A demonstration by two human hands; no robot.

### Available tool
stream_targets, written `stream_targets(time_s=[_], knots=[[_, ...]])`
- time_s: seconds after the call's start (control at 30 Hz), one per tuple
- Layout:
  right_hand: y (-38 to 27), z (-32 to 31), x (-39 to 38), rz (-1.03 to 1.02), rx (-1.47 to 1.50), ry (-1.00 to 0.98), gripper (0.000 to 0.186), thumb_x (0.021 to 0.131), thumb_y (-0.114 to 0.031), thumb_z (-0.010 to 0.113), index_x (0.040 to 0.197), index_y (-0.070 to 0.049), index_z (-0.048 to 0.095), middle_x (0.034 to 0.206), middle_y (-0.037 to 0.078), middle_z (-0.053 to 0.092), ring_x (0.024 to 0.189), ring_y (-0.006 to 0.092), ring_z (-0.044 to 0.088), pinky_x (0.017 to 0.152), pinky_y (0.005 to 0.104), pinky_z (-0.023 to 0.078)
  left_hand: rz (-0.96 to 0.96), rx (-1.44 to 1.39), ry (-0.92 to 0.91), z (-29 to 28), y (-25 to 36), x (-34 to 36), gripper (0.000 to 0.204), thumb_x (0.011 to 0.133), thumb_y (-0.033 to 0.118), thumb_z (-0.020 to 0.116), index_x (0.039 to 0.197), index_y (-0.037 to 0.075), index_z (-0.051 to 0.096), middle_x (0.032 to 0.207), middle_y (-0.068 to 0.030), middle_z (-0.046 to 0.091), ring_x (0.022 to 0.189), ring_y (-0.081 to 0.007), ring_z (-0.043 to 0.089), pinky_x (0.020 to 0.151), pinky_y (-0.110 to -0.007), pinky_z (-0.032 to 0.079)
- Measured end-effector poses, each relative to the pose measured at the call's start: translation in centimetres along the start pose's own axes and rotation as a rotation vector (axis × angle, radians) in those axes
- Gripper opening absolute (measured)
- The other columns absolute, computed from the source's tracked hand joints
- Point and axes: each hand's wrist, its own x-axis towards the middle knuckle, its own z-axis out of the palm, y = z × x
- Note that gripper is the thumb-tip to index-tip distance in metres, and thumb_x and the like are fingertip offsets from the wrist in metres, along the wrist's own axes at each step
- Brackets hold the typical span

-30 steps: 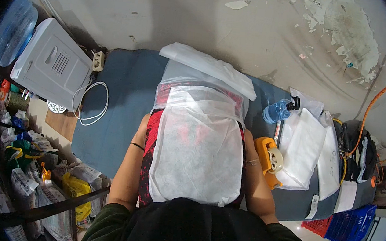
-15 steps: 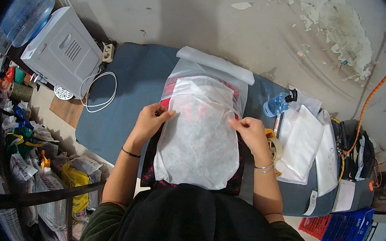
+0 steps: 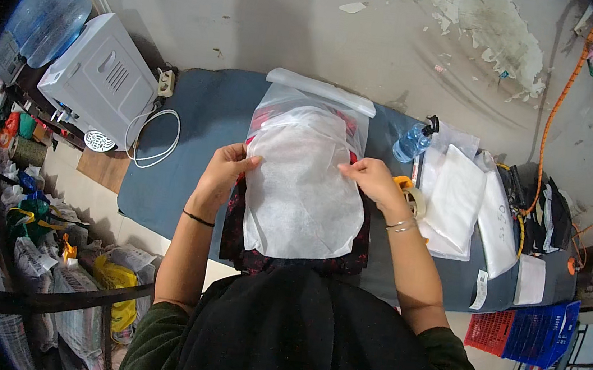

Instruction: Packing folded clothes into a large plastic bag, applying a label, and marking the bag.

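- My own dark head covering blocks the near edge of the blue table, hiding the lower end of the dark patterned garment.
- My left hand pinches the left edge of the white sheet; my right hand pinches its right edge, the sheet spread between them over the garment.
- The clear plastic bag lies just beyond my hands, the sheet's top and something red tucked inside.
- A spray bottle stands right of the bag.

Garment packing workshop — padded table, stacked bags
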Motion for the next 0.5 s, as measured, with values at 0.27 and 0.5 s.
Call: stream_targets(time_s=[0.27, 0.5], knots=[[-5.3, -2.9, -5.7, -0.291, 0.405, 0.032, 0.014, 0.076, -0.010, 0.070, 0.080, 0.001, 0.062, 0.064, 0.001, 0.054, 0.061, 0.0114, 0.052, 0.057, 0.0226, 0.040, 0.616, 0.524, 0.373, 0.7, 2.6, -3.7, 0.012, 0.079, 0.009, 0.067, 0.078, -0.003, 0.063, 0.091, -0.0089, 0.062, 0.083, -0.0144, 0.057, 0.077, -0.024, 0.043], [-10.9, -7.2, -11.2, -0.915, 0.156, 0.225, 0.011, 0.089, -0.012, 0.057, 0.093, -0.005, 0.051, 0.083, -0.002, 0.049, 0.074, 0.0013, 0.042, 0.061, 0.0179, 0.035, 0.928, 0.140, 0.109, 2.2, 7.0, -9.0, 0.031, 0.080, -0.001, 0.062, 0.109, -0.005, 0.054, 0.113, -0.0128, 0.057, 0.105, -0.0200, 0.055, 0.091, -0.032, 0.044]])
